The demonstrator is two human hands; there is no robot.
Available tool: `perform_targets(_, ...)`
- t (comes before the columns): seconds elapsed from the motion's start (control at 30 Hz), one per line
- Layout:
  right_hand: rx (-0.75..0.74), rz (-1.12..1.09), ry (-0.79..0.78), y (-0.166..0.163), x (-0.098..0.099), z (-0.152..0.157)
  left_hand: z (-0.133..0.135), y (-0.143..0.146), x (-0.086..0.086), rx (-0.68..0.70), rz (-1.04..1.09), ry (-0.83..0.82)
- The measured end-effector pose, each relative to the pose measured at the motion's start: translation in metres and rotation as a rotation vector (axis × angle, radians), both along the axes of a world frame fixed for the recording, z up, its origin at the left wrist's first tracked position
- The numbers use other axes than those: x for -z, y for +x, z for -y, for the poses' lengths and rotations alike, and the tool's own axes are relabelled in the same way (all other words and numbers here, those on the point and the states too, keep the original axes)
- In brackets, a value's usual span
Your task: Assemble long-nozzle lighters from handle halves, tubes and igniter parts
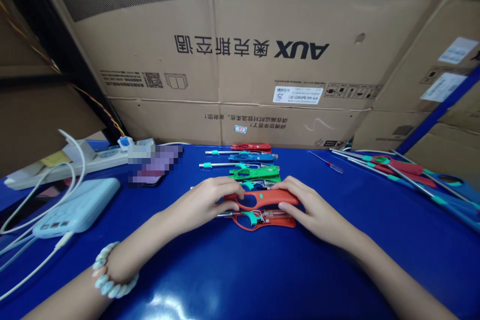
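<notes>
An orange-red lighter shell half [268, 199] with a finger loop is held between both hands, its smooth outer side up. My left hand [212, 197] pinches the loop end, and my right hand [305, 205] grips the handle end. Just below it lies an opened lighter half [279, 221], orange-red, with a green trigger, a clear fuel tank, thin wires and a metal tube. Beyond the hands, more opened lighters are lined up: a green one [255, 174], a blue one [253, 157] and a red one [251, 147]. Parts of a blue one are hidden behind my fingers.
Assembled long lighters [412, 175] are piled at the right, near a small screwdriver [326, 162]. At the left are a light blue power bank [77, 207] with white cables, a power strip [108, 155] and a phone [157, 165]. A large cardboard box [232, 80] walls off the back.
</notes>
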State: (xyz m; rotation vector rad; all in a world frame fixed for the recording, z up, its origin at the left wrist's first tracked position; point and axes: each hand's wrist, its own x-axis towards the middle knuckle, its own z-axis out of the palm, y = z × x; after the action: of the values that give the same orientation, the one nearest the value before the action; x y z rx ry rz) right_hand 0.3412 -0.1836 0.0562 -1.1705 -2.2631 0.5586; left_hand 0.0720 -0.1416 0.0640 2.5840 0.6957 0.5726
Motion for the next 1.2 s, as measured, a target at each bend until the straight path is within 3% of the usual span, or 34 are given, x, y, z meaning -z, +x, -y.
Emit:
perform_targets(0.3,-0.033,0.092,0.011,-0.0015,0.0022,0.0022,0.0035,-0.0003,-0.0085,-0.017,-0.175,-0.094)
perform_targets(0.8,-0.023,0.172,-0.068,-0.0002,0.0069,0.003,0.0055,0.0037,-0.0046,-0.027,-0.259,0.052)
perform_targets(1.2,-0.023,0.177,-0.067,-0.0003,0.0067,0.0024,0.0065,0.0042,-0.0039,-0.037,-0.289,0.038)
